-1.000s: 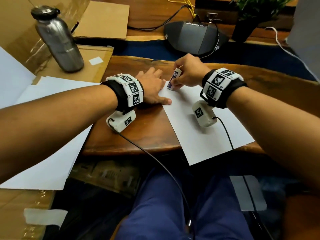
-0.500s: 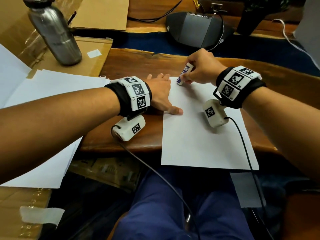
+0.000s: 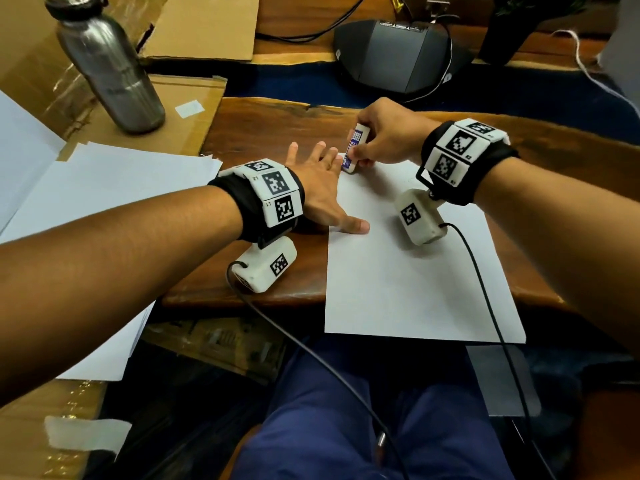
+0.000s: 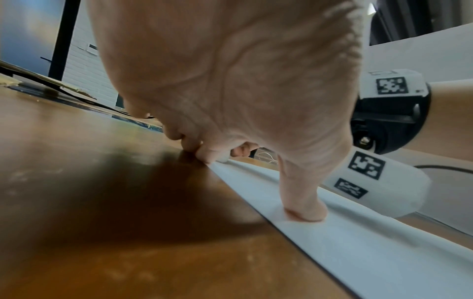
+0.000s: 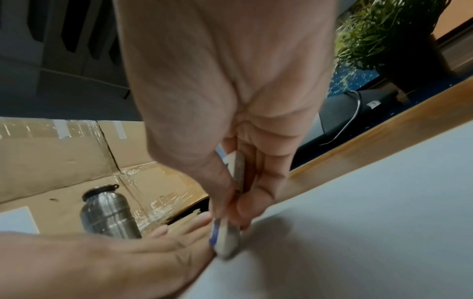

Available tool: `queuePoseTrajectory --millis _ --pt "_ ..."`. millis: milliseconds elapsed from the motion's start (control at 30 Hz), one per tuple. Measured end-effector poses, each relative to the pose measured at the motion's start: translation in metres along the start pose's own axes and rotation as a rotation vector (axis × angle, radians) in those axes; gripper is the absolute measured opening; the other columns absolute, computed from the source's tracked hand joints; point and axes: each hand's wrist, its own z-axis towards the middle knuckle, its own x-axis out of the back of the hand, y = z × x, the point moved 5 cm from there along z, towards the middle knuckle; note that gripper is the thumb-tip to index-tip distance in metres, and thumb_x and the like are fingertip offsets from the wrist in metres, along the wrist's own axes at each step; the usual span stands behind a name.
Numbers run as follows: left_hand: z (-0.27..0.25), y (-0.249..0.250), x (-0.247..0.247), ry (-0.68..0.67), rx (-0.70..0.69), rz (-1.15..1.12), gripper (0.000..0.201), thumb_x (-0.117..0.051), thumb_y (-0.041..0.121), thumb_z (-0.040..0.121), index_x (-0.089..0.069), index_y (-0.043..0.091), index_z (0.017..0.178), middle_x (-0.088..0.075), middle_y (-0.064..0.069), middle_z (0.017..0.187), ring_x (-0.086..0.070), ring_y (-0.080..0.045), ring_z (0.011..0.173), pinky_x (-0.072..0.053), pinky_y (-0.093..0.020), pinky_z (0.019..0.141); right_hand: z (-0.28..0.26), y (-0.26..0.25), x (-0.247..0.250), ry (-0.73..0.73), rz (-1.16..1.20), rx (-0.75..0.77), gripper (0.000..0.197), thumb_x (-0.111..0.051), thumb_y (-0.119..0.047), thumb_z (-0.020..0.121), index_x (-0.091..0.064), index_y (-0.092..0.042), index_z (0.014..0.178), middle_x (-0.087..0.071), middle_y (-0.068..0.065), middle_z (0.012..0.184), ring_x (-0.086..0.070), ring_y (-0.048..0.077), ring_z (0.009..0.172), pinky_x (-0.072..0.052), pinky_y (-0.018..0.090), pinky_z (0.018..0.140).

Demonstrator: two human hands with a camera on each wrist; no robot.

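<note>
Two hands engaged: right hand (image 3: pixel 388 133) pinches small white, blue-printed rectangular eraser (image 3: pixel 354 148), steeply tilted, on white paper sheet's (image 3: pixel 415 289) far-left corner, just beside flat-fingered left hand (image 3: pixel 322 188) pinning that edge.

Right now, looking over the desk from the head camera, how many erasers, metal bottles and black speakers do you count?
eraser: 1
metal bottle: 1
black speaker: 1
Total: 3

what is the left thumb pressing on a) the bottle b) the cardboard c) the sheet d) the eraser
c: the left hand lies flat with its thumb pressed on the sheet near its left edge; the right hand holds the eraser at the far corner.
</note>
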Motion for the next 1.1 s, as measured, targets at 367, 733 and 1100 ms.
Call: queuePoseTrajectory --millis 367,733,1100 --pt "-0.004 0.0 0.001 -0.015 0.016 -0.036 0.132 -0.039 0.093 0.067 0.016 0.011 0.154 0.023 -0.003 0.161 0.025 -0.023 0.147 0.018 -0.06 0.113 -0.001 0.001 0.001 0.019 0.056 -0.084 0.024 -0.083 -0.02 0.079 -0.073 -0.007 0.097 -0.076 0.006 0.086 -0.073 0.011 0.072 -0.061 0.026 0.072" --pt "-0.007 -0.004 0.0 0.087 0.006 -0.074 0.137 -0.042 0.096 0.06 0.006 0.011 0.156 0.012 -0.003 0.164 0.015 -0.022 0.15 0.014 -0.058 0.116 -0.069 0.043 0.051 0.17 0.11 -0.186 0.021 -0.077 -0.016 0.086 -0.069 -0.002 0.1 -0.074 0.014 0.089 -0.073 0.02 0.072 -0.06 0.031 0.066" --pt "-0.06 -0.009 0.037 0.298 0.159 -0.178 0.06 -0.067 0.069 0.075 -0.067 0.011 0.091 -0.066 -0.003 0.081 -0.064 -0.022 0.076 -0.056 -0.035 0.069 -0.142 0.068 0.028 0.029 -0.195 -0.185 0.018 -0.068 -0.025 0.091 -0.063 -0.018 0.108 -0.068 0.001 0.107 -0.063 0.019 0.091 -0.05 0.029 0.071"
